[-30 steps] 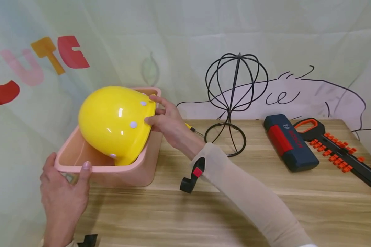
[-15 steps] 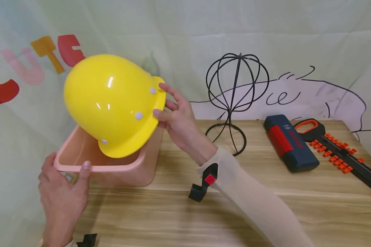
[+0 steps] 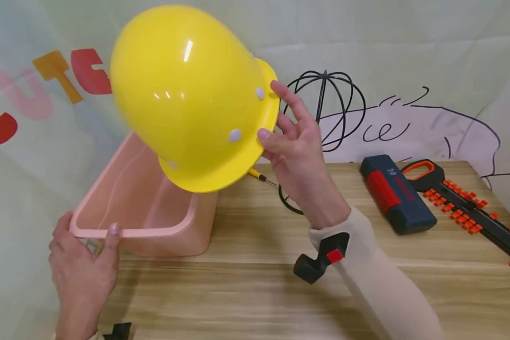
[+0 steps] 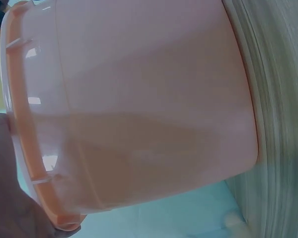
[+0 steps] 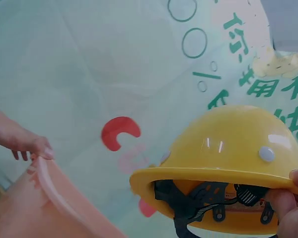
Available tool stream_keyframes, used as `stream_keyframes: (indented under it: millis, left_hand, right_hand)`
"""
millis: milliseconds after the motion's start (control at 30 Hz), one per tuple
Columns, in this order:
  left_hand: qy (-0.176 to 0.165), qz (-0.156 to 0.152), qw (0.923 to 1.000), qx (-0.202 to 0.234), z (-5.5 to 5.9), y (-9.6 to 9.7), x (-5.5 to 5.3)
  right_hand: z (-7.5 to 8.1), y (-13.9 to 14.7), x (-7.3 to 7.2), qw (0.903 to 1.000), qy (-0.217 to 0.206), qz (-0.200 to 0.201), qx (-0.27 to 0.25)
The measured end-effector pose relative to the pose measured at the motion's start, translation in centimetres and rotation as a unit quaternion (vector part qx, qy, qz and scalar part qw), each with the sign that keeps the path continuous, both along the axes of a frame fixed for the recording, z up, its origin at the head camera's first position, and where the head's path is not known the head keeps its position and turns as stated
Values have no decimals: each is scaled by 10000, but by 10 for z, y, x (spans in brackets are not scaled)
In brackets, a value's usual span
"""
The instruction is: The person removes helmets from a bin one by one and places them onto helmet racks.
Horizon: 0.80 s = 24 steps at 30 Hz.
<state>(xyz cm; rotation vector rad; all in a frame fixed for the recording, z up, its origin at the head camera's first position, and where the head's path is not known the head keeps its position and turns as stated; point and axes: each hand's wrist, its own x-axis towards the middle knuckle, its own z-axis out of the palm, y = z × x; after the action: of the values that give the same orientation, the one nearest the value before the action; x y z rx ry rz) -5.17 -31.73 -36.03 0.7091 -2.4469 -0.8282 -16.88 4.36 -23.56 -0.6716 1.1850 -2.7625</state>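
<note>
Yellow helmet (image 3: 187,99) tilts, pinched by right hand (image 3: 299,153); left hand (image 3: 84,271) seemingly grips pink tub (image 3: 153,233).

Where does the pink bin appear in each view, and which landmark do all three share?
Head: pink bin, left of centre, partly behind the yellow hard hat.
Left wrist: fills most of the picture.
Right wrist: bottom left corner.
Shared landmark: the left hand holding the bin.

There were two hands (image 3: 84,270) (image 3: 301,156), one hard hat (image 3: 187,99), one bin (image 3: 165,243), one wire stand (image 3: 321,98), one screwdriver (image 3: 258,175), one Bosch case (image 3: 397,194), one hedge-trimmer attachment (image 3: 462,201).
</note>
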Motion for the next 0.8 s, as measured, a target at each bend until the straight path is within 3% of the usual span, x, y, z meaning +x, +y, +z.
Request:
stream_keyframes:
  millis: [300, 500, 800]
  left_hand:
    - [-55, 31, 10000, 33, 1, -2, 0]
    - [82, -90, 9999, -43, 1, -3, 0]
    - [59, -95, 9998, -146, 0, -5, -1]
  right_hand:
    - [24, 47, 4, 9958, 464, -327, -717]
    - [32, 80, -3, 9909, 96, -349, -1300]
    - [21, 112, -12, 9810, -463, -717, -1740]
